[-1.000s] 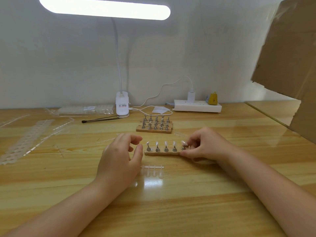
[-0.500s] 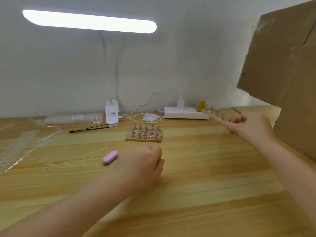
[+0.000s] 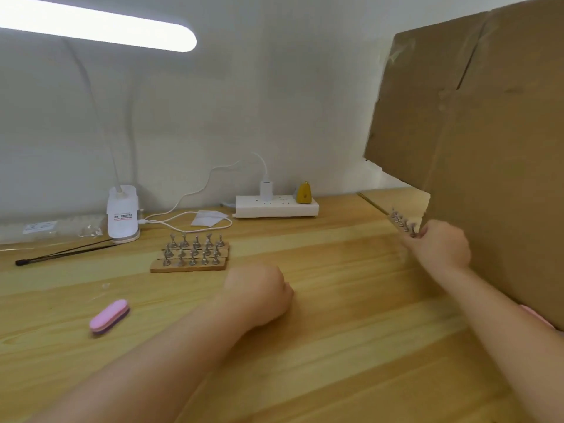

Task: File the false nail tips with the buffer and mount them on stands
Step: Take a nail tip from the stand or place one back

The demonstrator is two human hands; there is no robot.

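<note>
My right hand grips one end of a narrow wooden strip of metal nail stands and holds it out at the far right, just in front of the cardboard's lower edge. My left hand rests on the table in the middle with its fingers curled under and out of sight, so I cannot tell whether it holds anything. A pink buffer lies on the table to the left of that hand. Behind it sit wooden boards with several metal stands.
A large cardboard sheet stands along the right side. At the back are a white power strip, a lamp base with cables, a thin black brush and plastic packets.
My right hand lifted the strip of stands from the middle of the table and carried it to the far right. My left hand shifted right, uncovering the pink buffer. The view turned right.
</note>
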